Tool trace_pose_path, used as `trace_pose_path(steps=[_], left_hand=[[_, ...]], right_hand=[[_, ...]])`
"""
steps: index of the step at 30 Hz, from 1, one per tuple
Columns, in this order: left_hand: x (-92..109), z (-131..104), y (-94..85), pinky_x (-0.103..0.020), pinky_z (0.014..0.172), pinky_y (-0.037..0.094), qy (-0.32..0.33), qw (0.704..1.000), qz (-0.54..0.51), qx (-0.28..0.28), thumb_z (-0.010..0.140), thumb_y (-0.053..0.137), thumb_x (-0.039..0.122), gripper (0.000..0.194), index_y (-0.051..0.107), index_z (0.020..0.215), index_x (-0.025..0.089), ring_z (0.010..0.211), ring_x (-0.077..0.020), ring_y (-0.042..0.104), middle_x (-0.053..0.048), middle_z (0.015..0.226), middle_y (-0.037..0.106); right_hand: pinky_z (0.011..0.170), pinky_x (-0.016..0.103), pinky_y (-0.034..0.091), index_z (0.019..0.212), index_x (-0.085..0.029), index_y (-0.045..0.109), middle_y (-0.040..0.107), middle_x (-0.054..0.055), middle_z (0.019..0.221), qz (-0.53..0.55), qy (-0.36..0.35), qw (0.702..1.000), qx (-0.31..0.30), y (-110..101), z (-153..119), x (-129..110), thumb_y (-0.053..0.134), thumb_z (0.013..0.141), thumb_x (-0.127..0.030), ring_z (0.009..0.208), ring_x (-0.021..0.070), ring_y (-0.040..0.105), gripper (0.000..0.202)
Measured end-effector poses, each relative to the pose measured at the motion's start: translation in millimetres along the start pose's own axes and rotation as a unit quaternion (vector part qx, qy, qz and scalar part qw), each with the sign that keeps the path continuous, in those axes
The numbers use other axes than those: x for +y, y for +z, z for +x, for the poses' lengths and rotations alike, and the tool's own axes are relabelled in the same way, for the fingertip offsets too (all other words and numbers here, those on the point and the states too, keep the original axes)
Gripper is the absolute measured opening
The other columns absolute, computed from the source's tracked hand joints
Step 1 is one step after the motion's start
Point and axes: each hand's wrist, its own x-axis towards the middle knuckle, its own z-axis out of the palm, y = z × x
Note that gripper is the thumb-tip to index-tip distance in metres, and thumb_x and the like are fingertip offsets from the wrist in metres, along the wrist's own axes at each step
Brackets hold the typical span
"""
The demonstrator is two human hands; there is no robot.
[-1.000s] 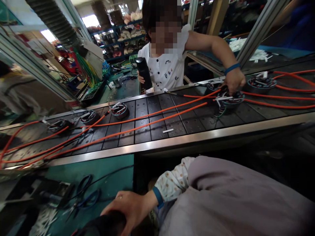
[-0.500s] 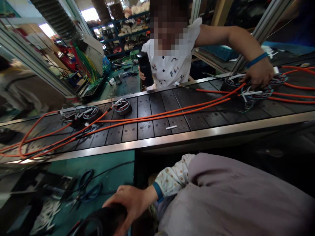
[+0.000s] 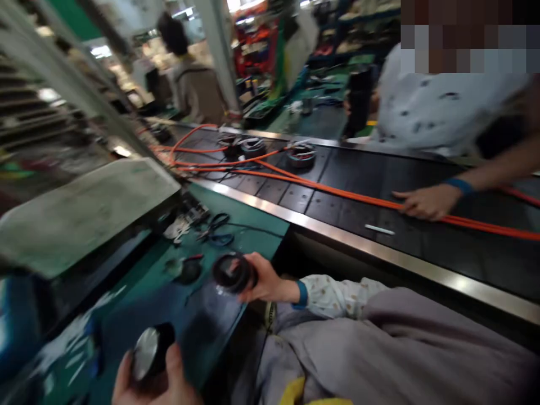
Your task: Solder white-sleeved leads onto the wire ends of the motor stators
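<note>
My right hand [image 3: 266, 279] is wrapped round a dark cylindrical container [image 3: 231, 272], whose round end faces the camera over the green bench. At the lower left, my left hand [image 3: 169, 391] grips a short black cap [image 3: 146, 353] with a silvery round face, between thumb and fingers. The cap and the container are apart. Blur hides fine detail on both.
A conveyor [image 3: 337, 247] with a metal edge carries orange cables [image 3: 350, 195], wire-filled rings [image 3: 301, 154] and a white tube [image 3: 379, 229]. Across it, a person's hand [image 3: 430, 202] touches the cables. Scissors [image 3: 220, 229] and a grey-green panel [image 3: 93, 214] are on my side.
The view has swung left. My left hand has come into view with the cap. The container in my right hand shows its round end. The other person's hand has moved from the wire rings to the cables.
</note>
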Motion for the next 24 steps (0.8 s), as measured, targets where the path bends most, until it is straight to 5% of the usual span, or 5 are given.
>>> trace_pose_path(steps=[2, 6, 12, 18, 24], left_hand=[[-4, -14, -0.2, -0.062, 0.135, 0.041, -0.035, 0.995, -0.004, 0.090, 0.081, 0.089, 0.047, 0.071, 0.066, 0.147, 0.059, 0.154, -0.0428, 0.057, 0.000, 0.153, 0.067], [-15, -25, -13.1, -0.063, 0.132, 0.046, -0.066, 0.989, 0.015, 0.133, 0.081, 0.091, 0.057, 0.072, 0.067, 0.146, 0.036, 0.147, -0.0413, 0.064, -0.012, 0.150, 0.066], [-24, -37, -51.6, -0.050, 0.127, 0.054, -0.035, 0.979, 0.054, 0.193, 0.090, 0.088, 0.057, 0.074, 0.057, 0.151, 0.028, 0.147, -0.0350, 0.064, -0.016, 0.156, 0.062], [-29, -42, -112.7, -0.048, 0.129, 0.050, -0.009, 0.942, 0.106, 0.318, 0.087, 0.089, 0.054, 0.078, 0.055, 0.150, 0.023, 0.151, -0.0343, 0.060, -0.018, 0.158, 0.060], [-50, -25, -185.1, -0.049, 0.131, 0.048, 0.038, 0.896, 0.174, 0.408, 0.083, 0.089, 0.051, 0.090, 0.043, 0.153, 0.017, 0.153, -0.0333, 0.057, -0.024, 0.157, 0.055]], right_hand=[[0.100, 0.042, 0.059, 0.133, -0.021, 0.069, 0.077, 0.010, 0.119, 0.069, 0.016, 0.997, 0.011, -3, -5, -11, 0.092, 0.065, -0.088, 0.108, 0.0258, 0.072, 0.099], [0.104, 0.042, 0.062, 0.137, -0.023, 0.065, 0.079, 0.010, 0.122, 0.167, 0.028, 0.986, -0.009, 6, -1, -38, 0.088, 0.080, -0.080, 0.112, 0.0260, 0.076, 0.083], [0.113, 0.046, 0.059, 0.143, -0.024, 0.065, 0.075, 0.012, 0.136, 0.115, 0.056, 0.974, -0.187, 56, 15, -90, 0.089, 0.081, -0.071, 0.124, 0.0287, 0.073, 0.081], [0.085, 0.036, 0.058, 0.143, -0.024, 0.062, 0.076, 0.005, 0.111, 0.057, 0.029, 0.945, -0.320, 136, 34, -118, 0.089, 0.080, -0.060, 0.098, 0.0252, 0.071, 0.078], [0.079, 0.035, 0.053, 0.131, -0.022, 0.062, 0.076, 0.004, 0.102, 0.034, 0.040, 0.938, -0.343, 179, 17, -97, 0.088, 0.077, -0.062, 0.089, 0.0248, 0.069, 0.072]])
